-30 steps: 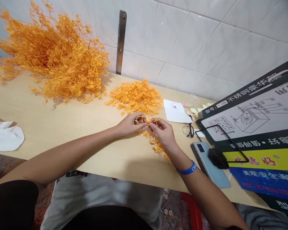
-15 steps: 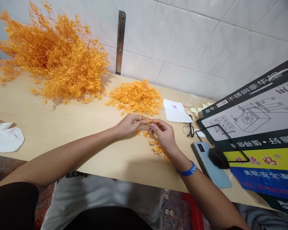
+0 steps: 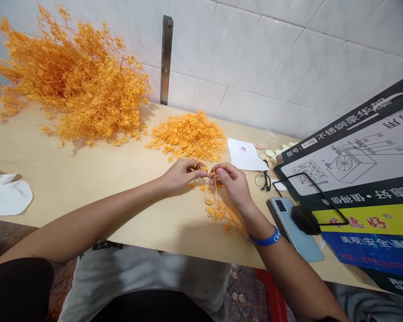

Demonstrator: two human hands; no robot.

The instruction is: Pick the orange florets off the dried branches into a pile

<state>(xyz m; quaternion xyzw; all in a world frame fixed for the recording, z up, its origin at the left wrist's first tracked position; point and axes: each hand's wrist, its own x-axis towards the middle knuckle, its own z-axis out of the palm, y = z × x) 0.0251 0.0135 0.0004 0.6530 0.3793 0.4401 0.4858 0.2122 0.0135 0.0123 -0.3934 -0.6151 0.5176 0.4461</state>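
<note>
My left hand [image 3: 183, 174] pinches a small piece of orange artificial flower between thumb and fingers. Close to its right, my right hand [image 3: 231, 181] is closed on the stem of an orange artificial flower sprig [image 3: 223, 210], whose blossoms hang down beneath the palm. Thin orange stems span the small gap between the fingertips. Just beyond both hands lies a loose heap of small orange blossoms [image 3: 190, 134]. A large bundle of orange artificial flower branches [image 3: 77, 80] stands at the back left against the wall.
A white paper [image 3: 245, 154] lies right of the heap, with glasses [image 3: 262, 181] near it. A light-blue phone [image 3: 300, 232] with a black stand [image 3: 305, 219] is at the right. A printed box [image 3: 352, 174] borders the right side; white cloth [image 3: 6, 192] lies far left.
My right hand has moved slightly right and away from the left, widening the gap between them. The hanging sprig now shows more fully beneath the right hand.
</note>
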